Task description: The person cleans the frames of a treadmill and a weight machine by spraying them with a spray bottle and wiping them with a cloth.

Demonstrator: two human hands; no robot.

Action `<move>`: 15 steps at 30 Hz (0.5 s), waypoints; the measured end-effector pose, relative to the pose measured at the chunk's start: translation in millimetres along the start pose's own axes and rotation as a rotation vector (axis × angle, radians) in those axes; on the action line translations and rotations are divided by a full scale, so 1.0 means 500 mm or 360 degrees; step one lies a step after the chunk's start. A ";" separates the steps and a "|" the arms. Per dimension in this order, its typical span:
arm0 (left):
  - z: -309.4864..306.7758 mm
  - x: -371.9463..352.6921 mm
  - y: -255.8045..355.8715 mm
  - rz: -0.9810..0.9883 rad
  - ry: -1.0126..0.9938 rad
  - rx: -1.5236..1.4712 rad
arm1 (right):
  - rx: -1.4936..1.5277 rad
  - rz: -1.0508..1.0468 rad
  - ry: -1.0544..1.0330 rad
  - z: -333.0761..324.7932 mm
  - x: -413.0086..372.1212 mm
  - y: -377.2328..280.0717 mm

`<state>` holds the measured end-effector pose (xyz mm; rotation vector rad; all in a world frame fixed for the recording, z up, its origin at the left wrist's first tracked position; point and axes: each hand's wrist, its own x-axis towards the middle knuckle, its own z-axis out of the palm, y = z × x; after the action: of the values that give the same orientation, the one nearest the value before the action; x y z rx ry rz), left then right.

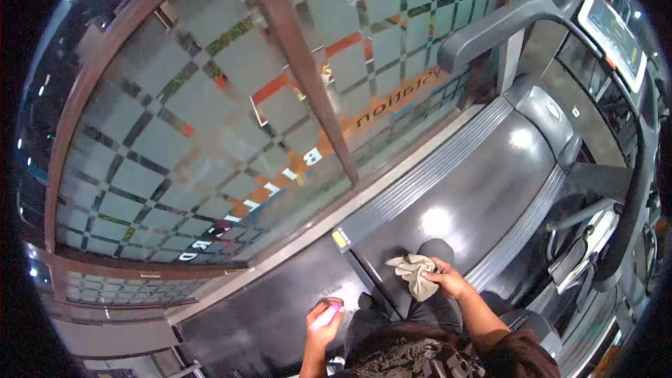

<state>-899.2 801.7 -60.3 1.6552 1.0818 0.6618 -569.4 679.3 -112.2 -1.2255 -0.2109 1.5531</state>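
My right hand [450, 283] is closed on a crumpled beige cloth [417, 274], which hangs over my raised knee and the rear part of the treadmill belt [458, 199]. My left hand [320, 329] is lower and to the left, over the dark floor. Its fingers wrap round a small pink-and-white object [326, 317]; its kind is hard to make out, as the hand covers part of it. A yellow label [340, 239] marks the back corner of the treadmill, between and above the two hands.
The treadmill's ribbed side rail [434, 168] runs along a frosted glass wall [210, 119] with brown frames. Its motor cover [542, 115], handrail [504, 24] and white-edged console [612, 38] stand at the right. A folded white-and-dark cloth [584, 252] hangs near the right-hand rail.
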 end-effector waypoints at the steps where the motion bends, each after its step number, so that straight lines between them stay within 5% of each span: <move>1: 0.016 0.013 0.027 -0.0041 -0.0011 0.0031 | 0.0000 -0.0018 0.0029 -0.017 -0.002 -0.028; 6: 0.099 0.058 0.270 -0.0360 -0.0042 -0.0040 | 0.0067 -0.0018 0.0060 -0.076 -0.055 -0.228; 10: 0.167 0.098 0.453 -0.0119 -0.0084 0.0051 | 0.0036 -0.0030 -0.0038 -0.102 -0.131 -0.399; 15: 0.234 0.166 0.606 -0.0279 -0.0216 0.0074 | 0.0017 -0.0114 0.0097 -0.113 -0.232 -0.569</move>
<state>-662.5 796.2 177.1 1.5987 1.1351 0.4081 -363.7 672.2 122.8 -1.2416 -0.2046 1.4516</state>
